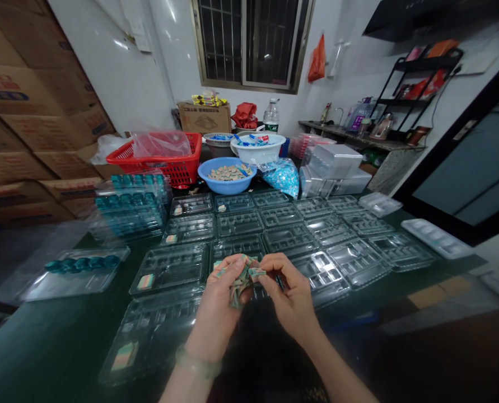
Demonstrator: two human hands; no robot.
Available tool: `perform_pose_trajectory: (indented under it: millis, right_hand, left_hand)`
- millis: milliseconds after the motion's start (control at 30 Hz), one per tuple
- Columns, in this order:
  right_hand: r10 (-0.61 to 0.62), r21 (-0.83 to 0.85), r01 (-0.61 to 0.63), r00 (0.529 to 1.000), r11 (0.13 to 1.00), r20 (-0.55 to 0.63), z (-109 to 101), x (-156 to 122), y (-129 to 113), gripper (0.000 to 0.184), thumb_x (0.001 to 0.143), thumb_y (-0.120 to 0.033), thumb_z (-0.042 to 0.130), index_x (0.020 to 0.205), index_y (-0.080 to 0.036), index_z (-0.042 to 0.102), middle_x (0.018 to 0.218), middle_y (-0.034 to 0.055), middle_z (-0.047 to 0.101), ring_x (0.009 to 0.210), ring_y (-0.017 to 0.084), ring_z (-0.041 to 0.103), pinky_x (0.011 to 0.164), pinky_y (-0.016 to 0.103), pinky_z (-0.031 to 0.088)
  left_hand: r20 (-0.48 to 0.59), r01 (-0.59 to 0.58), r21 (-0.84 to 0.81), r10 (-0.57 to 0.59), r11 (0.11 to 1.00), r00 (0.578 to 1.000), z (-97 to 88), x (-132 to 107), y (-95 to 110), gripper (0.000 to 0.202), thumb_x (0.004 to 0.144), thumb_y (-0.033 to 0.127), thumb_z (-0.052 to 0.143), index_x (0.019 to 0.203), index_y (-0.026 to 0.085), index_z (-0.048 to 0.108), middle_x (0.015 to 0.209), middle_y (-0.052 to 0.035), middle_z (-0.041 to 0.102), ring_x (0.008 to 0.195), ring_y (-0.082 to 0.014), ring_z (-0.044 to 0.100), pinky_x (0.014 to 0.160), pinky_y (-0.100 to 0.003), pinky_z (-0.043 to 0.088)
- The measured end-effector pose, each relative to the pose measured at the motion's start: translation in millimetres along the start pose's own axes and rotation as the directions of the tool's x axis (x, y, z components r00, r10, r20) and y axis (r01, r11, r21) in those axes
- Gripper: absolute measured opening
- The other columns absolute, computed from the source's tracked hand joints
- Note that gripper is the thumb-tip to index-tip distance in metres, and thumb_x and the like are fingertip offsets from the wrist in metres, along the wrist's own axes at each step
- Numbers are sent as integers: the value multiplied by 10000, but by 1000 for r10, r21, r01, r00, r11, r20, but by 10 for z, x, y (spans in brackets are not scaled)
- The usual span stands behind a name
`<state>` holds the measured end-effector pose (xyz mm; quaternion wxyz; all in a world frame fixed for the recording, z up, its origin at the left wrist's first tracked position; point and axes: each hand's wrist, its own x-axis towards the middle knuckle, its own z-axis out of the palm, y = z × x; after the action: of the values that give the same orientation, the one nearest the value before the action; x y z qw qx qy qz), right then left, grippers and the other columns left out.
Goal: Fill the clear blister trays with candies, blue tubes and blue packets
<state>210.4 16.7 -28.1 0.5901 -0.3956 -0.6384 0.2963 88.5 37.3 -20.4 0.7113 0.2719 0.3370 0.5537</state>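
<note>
My left hand (pixel 224 296) is closed around a bunch of small flat striped pieces (pixel 239 288) in pale green, pink and cream. The fingers of my right hand (pixel 289 294) pinch one or more of these striped pieces (pixel 256 272) at the edge of the bunch. Both hands are over the near part of rows of clear plastic trays (pixel 173 268). Striped pieces like these lie in a corner compartment of several trays on the left, such as one small stack (pixel 145 281) and a nearer stack (pixel 124 356). What the pieces are I cannot tell.
A blue basin (pixel 205 180) of similar pieces stands behind the trays, beside a red basket (pixel 182 170) and a white basin (pixel 266 150) with blue items. Teal molded trays (pixel 131 204) are stacked at left. Clear boxes (pixel 335 162) and a bag of blue bits (pixel 283 177) stand at back right.
</note>
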Motion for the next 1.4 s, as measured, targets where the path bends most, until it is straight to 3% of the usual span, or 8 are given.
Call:
perform_pose_trajectory:
  millis: [200,467,600,800,900,1167,1400]
  right_hand:
    - [4,6,-4,1000,1000,-5,-13,-13,23,46,827,-153,500,842,-173,539,894,33,512,810,144,509,691,263,413]
    - [-13,-44,13,1000,999,-15,-38,-3,27,63,807,-140,523,834,-178,565,898,26,522,759,126,515,644,238,416]
    - [51,-65,-54,998,996,-46,-6,-23,48,52,805,-162,534,832,-184,573,833,13,555,715,124,526,626,236,417]
    - [173,-54,-190,957,980,-232,128,-82,60,48,785,-175,562,830,-192,566,734,-17,587,659,117,553,606,218,435]
    - [185,-81,-214,945,974,-268,164,-94,48,67,774,-162,566,831,-193,583,734,-19,595,650,114,548,596,212,433]
    - [294,146,-271,940,951,-170,177,-84,47,54,766,-180,587,821,-183,587,725,-15,597,655,117,543,601,213,438]
    - [153,-13,-155,984,988,-92,48,-60,44,69,785,-165,560,831,-185,608,770,-8,586,683,116,535,624,223,421]
  left_hand:
    - [6,-15,58,15,998,1000,6,-8,-18,121,763,231,581,837,138,556,765,-23,597,569,-67,514,404,-149,351]
    - [58,-31,144,23,989,998,3,-29,-24,115,760,234,582,815,134,569,636,9,540,508,-60,459,378,-151,309]
    - [10,-46,174,45,984,999,33,-35,-35,139,745,257,601,808,136,571,635,6,544,519,-65,467,399,-156,328]
    - [-125,-64,211,92,975,988,85,-55,-84,208,700,285,646,837,146,575,665,1,576,533,-76,492,423,-163,357]
    - [-204,-92,230,140,969,969,101,-66,-108,231,672,285,672,835,147,583,647,7,585,512,-70,485,418,-157,360]
    - [-177,-111,232,154,966,972,92,-90,-101,227,683,283,663,858,162,584,675,11,585,548,-76,498,446,-161,381]
    - [-81,-83,261,107,962,991,17,-74,-77,182,712,287,633,816,152,569,643,8,569,517,-70,468,418,-162,354]
